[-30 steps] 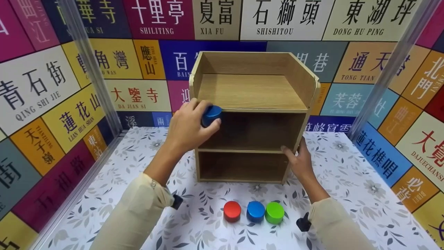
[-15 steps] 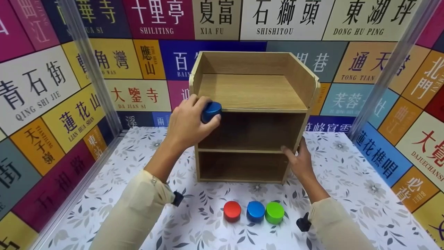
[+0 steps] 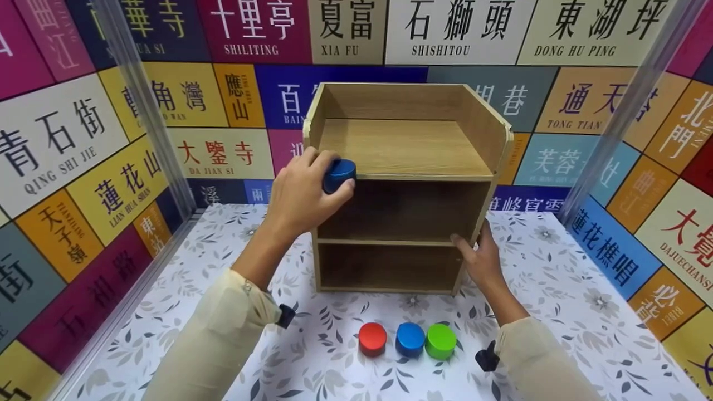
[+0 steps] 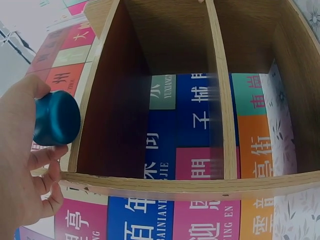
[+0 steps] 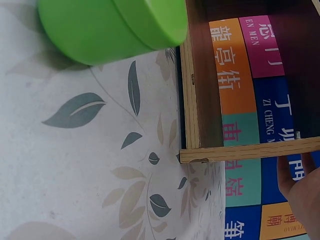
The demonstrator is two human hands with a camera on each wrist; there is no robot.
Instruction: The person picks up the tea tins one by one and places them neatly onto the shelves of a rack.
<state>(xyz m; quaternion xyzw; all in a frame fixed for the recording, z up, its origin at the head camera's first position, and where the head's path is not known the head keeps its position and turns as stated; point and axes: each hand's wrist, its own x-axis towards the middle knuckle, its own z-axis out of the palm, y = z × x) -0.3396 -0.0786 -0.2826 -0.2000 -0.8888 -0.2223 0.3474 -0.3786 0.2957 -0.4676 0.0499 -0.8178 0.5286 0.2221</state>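
Blue glossy cylinder (image 3: pixel 340 176) pinched in left grip (image 3: pixel 303 192), by upper-left front of wooden three-tier shelf (image 3: pixel 401 142); side panel (image 3: pixel 487 129) in right grip (image 3: pixel 483 256). On leaf-patterned worktop (image 3: pixel 323 365): red cylinder (image 3: pixel 372 339), second blue cylinder (image 3: pixel 410 339), green cylinder (image 3: pixel 440 341). Sign-printed walls (image 3: pixel 459 33) behind.

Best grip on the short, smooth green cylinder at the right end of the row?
Probably from above, pinching the near and far sides of its curved wall. The green cylinder stands upright with its flat top uncovered, and the short blue cylinder beside it is very close on the left, leaving little finger room there.
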